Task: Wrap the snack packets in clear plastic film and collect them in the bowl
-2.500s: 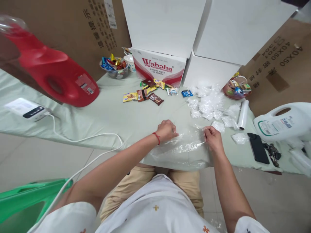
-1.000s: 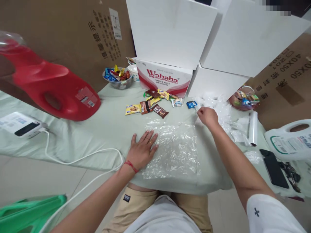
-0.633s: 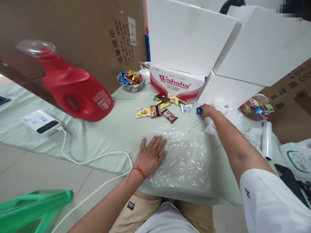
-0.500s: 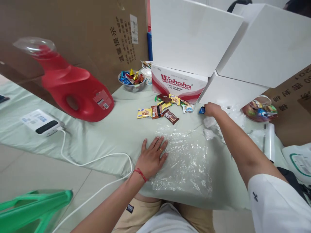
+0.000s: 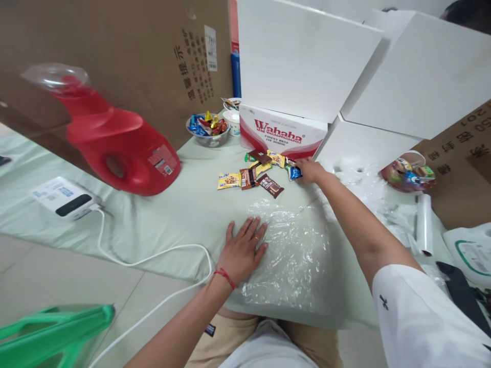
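My left hand lies flat with its fingers spread, on the left edge of a clear plastic bag. At the right end of a group of wrapped snacks, my right hand pinches a small blue-wrapped snack. That packet covers the spot of a white-and-blue packet, which is now hidden. Around it lie a dark brown cocoa packet, a brown packet, a yellow cookie packet and several others heaped against the Wahaba-style printed carton.
A red jug and a white device with a white cable stand on the left. A bowl of candies sits behind. Crumpled clear plastic, a snack basket and a plastic roll are on the right. White boxes rise behind.
My right hand has moved left with the blue-wrapped snack, from beside the crumpled plastic to the right end of the snack group. My left hand stays flat on the bag's edge.
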`<state>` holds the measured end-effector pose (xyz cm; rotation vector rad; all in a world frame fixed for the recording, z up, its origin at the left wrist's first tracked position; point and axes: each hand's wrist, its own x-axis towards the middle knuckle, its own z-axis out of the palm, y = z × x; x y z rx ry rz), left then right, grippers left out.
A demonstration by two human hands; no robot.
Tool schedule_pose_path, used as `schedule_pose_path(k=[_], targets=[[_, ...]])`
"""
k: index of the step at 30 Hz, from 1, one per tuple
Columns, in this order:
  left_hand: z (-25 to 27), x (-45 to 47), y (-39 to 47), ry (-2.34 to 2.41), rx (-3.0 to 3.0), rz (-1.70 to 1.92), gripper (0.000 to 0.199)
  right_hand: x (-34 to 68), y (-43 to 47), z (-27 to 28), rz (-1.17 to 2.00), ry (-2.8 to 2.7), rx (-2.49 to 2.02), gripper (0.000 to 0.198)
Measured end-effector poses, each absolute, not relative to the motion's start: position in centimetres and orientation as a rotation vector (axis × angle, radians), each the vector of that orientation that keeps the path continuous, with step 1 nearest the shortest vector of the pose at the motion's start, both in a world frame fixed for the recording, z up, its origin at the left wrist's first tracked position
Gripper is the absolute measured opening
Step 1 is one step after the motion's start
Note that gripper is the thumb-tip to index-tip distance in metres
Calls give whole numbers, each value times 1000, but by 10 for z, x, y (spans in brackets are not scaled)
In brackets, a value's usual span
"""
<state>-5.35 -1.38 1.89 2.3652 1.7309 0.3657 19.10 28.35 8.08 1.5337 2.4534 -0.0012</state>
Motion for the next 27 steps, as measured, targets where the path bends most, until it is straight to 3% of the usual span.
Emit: schedule_pose_path(k=[8,14,18,23,27], targets=[[20,-52,-14,1742,2368,402,52,209,248,70,-20,2363,1702,56],[20,-51,-15,1733,2348,407,52,214,189,110,91,2556,1779,49],[19,-52,-15,1721,2334,409,53,206,114,130,-163,2771,1467,47],[19,-51,-15,1735,2349,408,54,181,41,100,-362,2763,1292,36],[20,-49,-16,1746,2352,397,54,176,26,68,-452,2712,1415,48]])
